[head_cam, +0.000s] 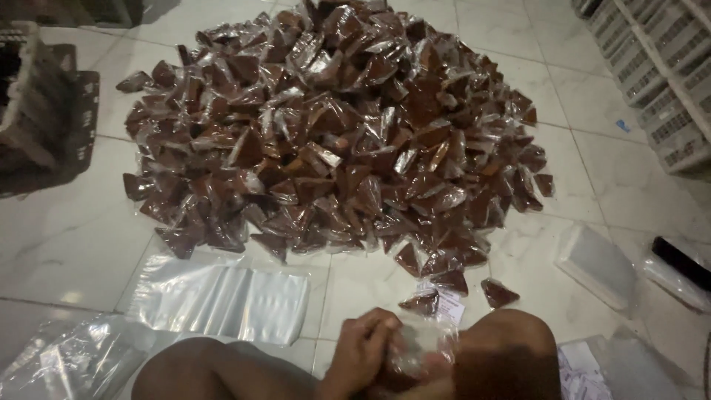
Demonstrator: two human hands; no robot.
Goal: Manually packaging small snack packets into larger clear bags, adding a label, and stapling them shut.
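- Pinching seen at bottom centre: clear plastic bag (418,348) is gripped by left hand (363,352), fingers curled shut on it.
- Right hand is hidden (state cannot be told).
- Pile of brown packets (333,126) lies above.

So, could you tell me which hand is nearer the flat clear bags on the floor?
Left. The left hand is just right of the clear bags, pinching a small bag; the right hand, mostly hidden behind that bag, lies farther right.
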